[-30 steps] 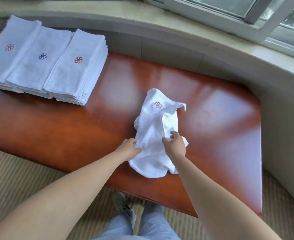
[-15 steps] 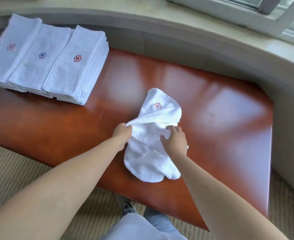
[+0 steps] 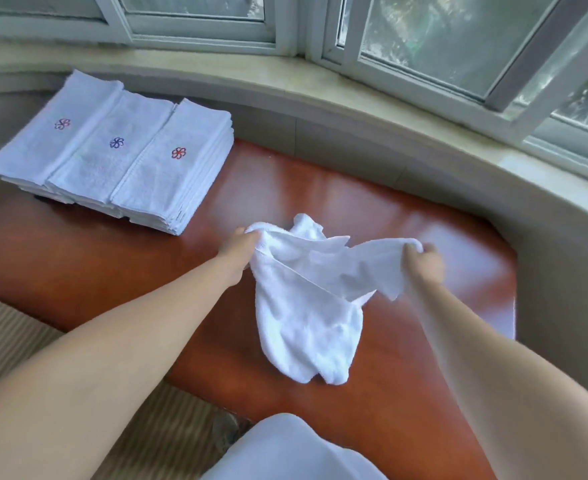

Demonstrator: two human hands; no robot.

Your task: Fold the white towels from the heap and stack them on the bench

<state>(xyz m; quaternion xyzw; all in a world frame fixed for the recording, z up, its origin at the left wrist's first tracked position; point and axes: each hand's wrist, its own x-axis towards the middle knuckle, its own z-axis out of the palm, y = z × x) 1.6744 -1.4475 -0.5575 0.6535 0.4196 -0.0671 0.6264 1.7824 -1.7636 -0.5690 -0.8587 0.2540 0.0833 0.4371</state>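
A crumpled white towel (image 3: pixel 306 313) hangs over the middle of the red-brown wooden bench (image 3: pixel 320 188). My left hand (image 3: pixel 238 245) grips its upper left corner. My right hand (image 3: pixel 424 263) grips the upper right corner, and the top edge stretches between them. The towel's lower part sags down toward the bench's front edge. Three stacks of folded white towels (image 3: pixel 119 157) with small flower emblems lie side by side at the bench's far left.
A curved stone window sill (image 3: pixel 354 98) wraps round the back and right of the bench, with white-framed windows (image 3: pixel 441 39) above it. Striped carpet (image 3: pixel 15 334) covers the floor at the left. White cloth (image 3: pixel 285 448) shows at the bottom edge.
Both hands have lifted the towel off the bench and drawn apart, spreading its top edge. The view has tilted up toward the windows.
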